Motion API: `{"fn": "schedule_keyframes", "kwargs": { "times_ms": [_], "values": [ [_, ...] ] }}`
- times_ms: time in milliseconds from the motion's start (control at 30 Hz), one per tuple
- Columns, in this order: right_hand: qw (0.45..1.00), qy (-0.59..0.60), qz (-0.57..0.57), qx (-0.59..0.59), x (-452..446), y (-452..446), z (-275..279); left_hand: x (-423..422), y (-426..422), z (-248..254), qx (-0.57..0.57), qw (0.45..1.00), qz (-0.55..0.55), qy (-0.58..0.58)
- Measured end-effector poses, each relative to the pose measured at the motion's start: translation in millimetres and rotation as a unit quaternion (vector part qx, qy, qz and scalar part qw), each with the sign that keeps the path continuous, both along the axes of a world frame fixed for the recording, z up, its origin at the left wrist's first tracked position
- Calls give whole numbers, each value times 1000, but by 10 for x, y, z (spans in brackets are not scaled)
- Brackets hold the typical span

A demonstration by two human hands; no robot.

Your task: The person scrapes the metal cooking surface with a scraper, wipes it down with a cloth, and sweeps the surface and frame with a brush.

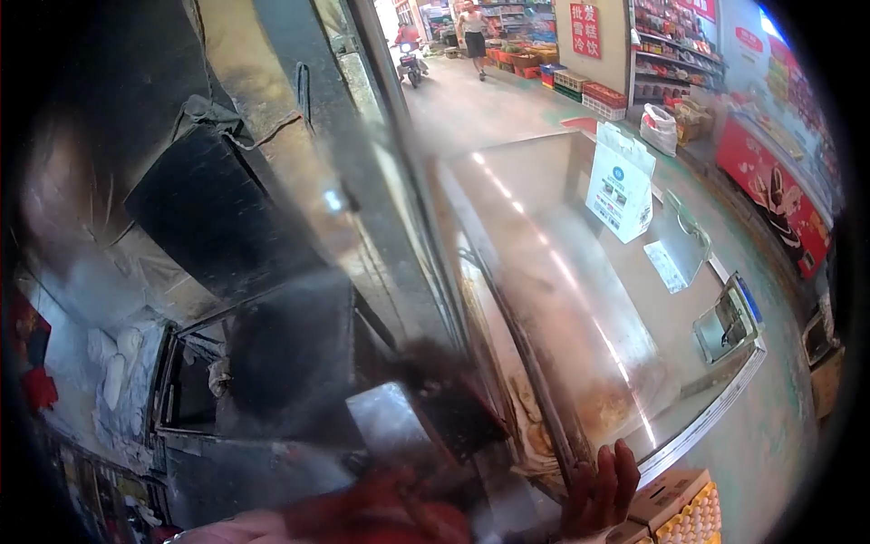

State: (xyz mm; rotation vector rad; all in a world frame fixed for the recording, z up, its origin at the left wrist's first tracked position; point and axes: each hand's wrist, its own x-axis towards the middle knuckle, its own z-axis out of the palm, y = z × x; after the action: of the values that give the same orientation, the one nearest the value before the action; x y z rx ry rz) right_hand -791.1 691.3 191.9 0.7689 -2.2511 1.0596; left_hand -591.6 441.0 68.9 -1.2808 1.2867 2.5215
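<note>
At the bottom centre my left hand (pixel 390 499) is smeared by motion; its fingers cannot be made out. Just above it lie a flat, shiny metal-like piece (pixel 390 422) and a dark, blurred block (pixel 462 422); whether the hand touches either is unclear. My right hand (pixel 603 494) is raised at the near end of a glass-topped display case (pixel 562 272), fingers up and apart, with nothing seen in them. Beneath the glass, by the case's inner edge, some flat, pale food (pixel 535 426) is partly visible.
A white printed box (pixel 621 186) and a metal container (pixel 725 322) stand on the case. Egg trays (pixel 693 519) sit beside a carton at lower right. Dark panels (pixel 217 213) fill the left. Beyond are a walking person (pixel 473 36), a scooter (pixel 410 65) and a red freezer (pixel 775 186).
</note>
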Motion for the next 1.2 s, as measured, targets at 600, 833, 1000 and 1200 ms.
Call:
{"fn": "schedule_keyframes", "kwargs": {
  "times_ms": [600, 833, 1000, 1200],
  "values": [
    [998, 32, -41, 28, -4, 46, 11, 105, -147, 26, 51, 996, -59, 41],
    [976, -2, -131, -175, 248, 78, -200, 208, -278, -124, 68, 996, -53, 39],
    [986, 49, -158, 24, 379, 178, -286, 235, -366, 44, 5, 994, -105, 12],
    [974, 84, -194, 85, 627, -74, -246, 483, -622, 25, 43, 994, -99, 2]
  ]
}}
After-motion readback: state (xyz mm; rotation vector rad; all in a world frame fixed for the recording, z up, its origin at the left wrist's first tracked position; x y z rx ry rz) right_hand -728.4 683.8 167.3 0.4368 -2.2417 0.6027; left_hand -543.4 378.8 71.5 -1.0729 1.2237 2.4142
